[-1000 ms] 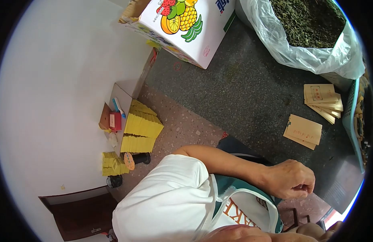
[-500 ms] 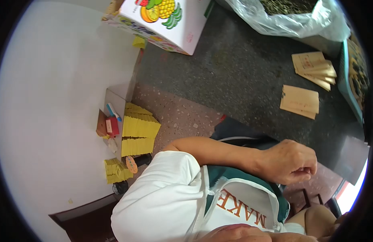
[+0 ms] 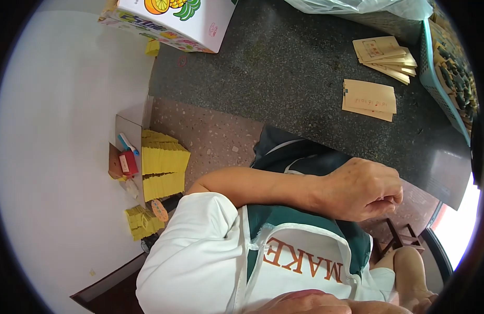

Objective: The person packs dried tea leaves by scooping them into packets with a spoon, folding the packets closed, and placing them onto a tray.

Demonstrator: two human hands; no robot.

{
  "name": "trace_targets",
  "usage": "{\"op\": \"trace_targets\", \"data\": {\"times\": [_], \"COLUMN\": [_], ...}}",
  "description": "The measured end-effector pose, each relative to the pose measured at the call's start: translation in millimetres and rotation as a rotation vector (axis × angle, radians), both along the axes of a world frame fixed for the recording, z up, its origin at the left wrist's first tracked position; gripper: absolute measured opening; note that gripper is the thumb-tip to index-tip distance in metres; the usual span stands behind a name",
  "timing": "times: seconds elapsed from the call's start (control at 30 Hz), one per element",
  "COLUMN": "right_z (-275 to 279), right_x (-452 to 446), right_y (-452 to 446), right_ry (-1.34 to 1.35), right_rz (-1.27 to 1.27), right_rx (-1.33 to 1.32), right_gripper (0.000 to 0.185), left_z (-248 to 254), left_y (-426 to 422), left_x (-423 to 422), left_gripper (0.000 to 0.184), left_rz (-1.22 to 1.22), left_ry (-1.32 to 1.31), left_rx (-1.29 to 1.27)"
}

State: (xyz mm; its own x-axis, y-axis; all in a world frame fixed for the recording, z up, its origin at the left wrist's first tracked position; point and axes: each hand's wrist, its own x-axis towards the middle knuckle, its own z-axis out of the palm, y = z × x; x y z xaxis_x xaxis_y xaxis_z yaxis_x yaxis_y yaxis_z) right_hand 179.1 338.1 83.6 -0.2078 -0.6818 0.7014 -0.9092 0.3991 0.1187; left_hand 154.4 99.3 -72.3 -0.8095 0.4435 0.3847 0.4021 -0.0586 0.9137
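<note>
My left hand [image 3: 363,188] hangs in front of my chest, over the near edge of the dark counter, its fingers curled in a loose fist. Nothing shows between them. Closest to it on the counter lie small tan paper envelopes [image 3: 368,97], two overlapping, with reddish print. Beyond these is a fanned stack of similar envelopes [image 3: 383,49]. My right arm is bent up at the lower right. Only part of my right hand [image 3: 424,303] shows at the bottom edge, and its fingers cannot be made out.
A teal basket [image 3: 435,83] packed with envelopes stands at the right. A clear plastic bag [image 3: 357,6] is at the top, and a white fruit-printed carton [image 3: 200,31] at the upper left. Yellow paper stacks [image 3: 163,162] lie lower left; a wooden stool [image 3: 401,238] stands lower right.
The view has shifted, so the counter, envelopes and carton appear further up and left. The bag's dried leaves have left the view. My left hand stays curled.
</note>
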Motion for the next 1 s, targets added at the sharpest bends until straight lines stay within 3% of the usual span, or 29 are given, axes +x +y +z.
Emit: {"op": "trace_targets", "data": {"times": [0.2,0.27,0.3,0.37,0.4,0.47,0.5,0.57,0.6,0.67,0.7,0.73,0.77,0.8,0.9,0.97,1.0], "right_z": [-16,-5,-10,-27,-33,-42,-43,-41,-35,-22,-30,-43,-49,-35,-44,-44,-44], "right_x": [-8,-2,-6,-19,-27,-41,-41,-38,-35,-27,-27,-31,-32,-30,-28,-15,-2], "right_y": [0,1,3,5,-3,-23,-25,-25,-22,-16,-13,-7,-6,-7,-17,-4,27], "right_ry": [0.273,0.333,0.332,0.13,0.124,0.515,0.489,0.446,0.431,0.388,0.382,0.415,0.443,0.24,0.286,0.331,0.45], "right_rz": [-0.007,-0.395,-0.39,0.045,0.052,0.029,0.03,-0.182,-0.186,-0.246,-0.252,-0.136,-0.016,0.105,0.186,0.164,0.008], "right_rx": [-0.233,0.101,0.11,-0.259,-0.251,-0.744,-0.748,-0.424,-0.423,0.032,0.043,-0.252,-0.542,-0.213,-0.355,-0.318,-0.306], "right_gripper": [0.03,0.036,0.036,0.034,0.034,0.034,0.034,0.034,0.034,0.036,0.036,0.034,0.031,0.036,0.035,0.026,0.037], "left_z": [-4,-5,-5,-6,-8,-13,-17,-31,-43,-60,-61,-64,-69,-72,-104,-141,-148], "left_y": [-5,-6,-6,-3,-3,-6,-13,-28,-37,-50,-56,-61,-68,-72,-86,-100,-100], "left_x": [-5,-6,-7,-8,-7,-4,0,9,15,26,30,36,38,41,21,-1,-8], "left_gripper": [0.015,0.015,0.015,0.015,0.015,0.015,0.014,0.015,0.015,0.022,0.026,0.03,0.039,0.042,0.051,0.052,0.052], "left_rz": [-0.001,0.015,0.012,0.015,0.019,0.035,0.047,0.084,0.108,0.069,0.1,0.129,0.058,0.118,0.3,0.337,0.323], "left_ry": [-0.032,-0.035,-0.047,-0.059,-0.038,-0.037,-0.014,0.0,-0.006,-0.054,0.037,0.13,0.063,0.026,-0.16,-0.162,-0.146], "left_rx": [-0.03,-0.024,-0.032,-0.027,-0.03,-0.036,-0.084,-0.188,-0.239,-0.269,-0.378,-0.481,-0.638,-0.805,-1.102,-0.998,-0.976]}}
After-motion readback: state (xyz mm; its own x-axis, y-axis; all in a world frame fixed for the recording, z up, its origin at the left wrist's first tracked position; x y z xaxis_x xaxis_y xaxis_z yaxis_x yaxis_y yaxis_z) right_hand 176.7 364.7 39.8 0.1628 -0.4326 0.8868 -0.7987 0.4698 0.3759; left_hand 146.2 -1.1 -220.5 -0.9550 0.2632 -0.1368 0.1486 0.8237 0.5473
